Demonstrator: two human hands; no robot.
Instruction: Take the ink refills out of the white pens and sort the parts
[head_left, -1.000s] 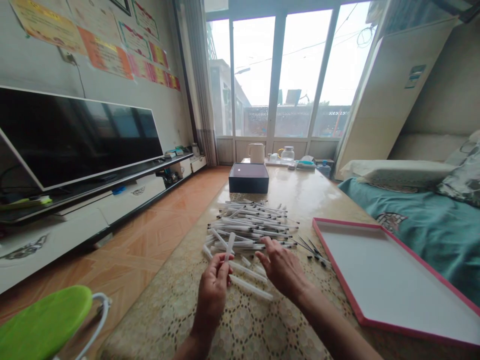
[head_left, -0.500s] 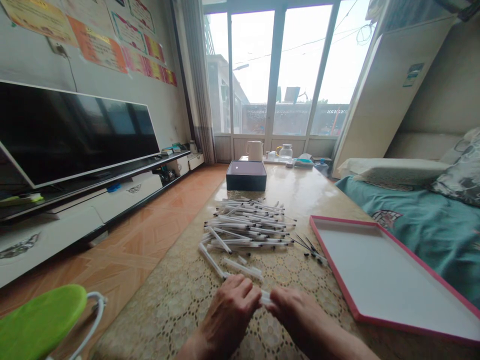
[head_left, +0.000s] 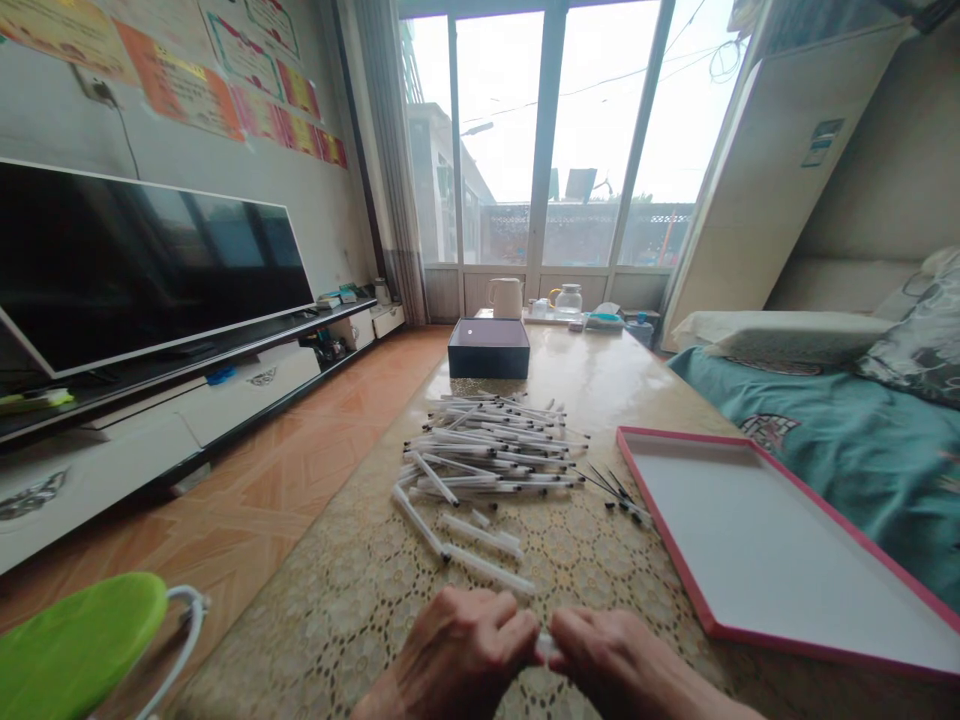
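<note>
At the near end of the table, my left hand (head_left: 469, 640) and my right hand (head_left: 619, 650) are close together, fingers closed on a short white pen part (head_left: 546, 648). Only a small piece of it shows between the fingertips; the rest is hidden. Just beyond my hands, a translucent white pen barrel (head_left: 491, 570) lies slantwise. Farther off are another barrel (head_left: 480, 535) and a small cap-like piece (head_left: 481, 517). Behind them spreads a heap of white pens (head_left: 495, 450), many with black ends. Thin black refills (head_left: 621, 495) lie right of the heap.
A shallow white tray with a pink rim (head_left: 667, 540) sits on the right of the table (head_left: 315, 610). A dark open box (head_left: 489, 362) stands behind the pens, with a kettle (head_left: 505, 298) and glass jug (head_left: 568, 300) beyond. A green stool (head_left: 82, 640) is at lower left.
Both hands have drawn nearer to me and closer together, so less of the pen part shows. The barrel that my hands mostly covered is now in plain sight on the table.
</note>
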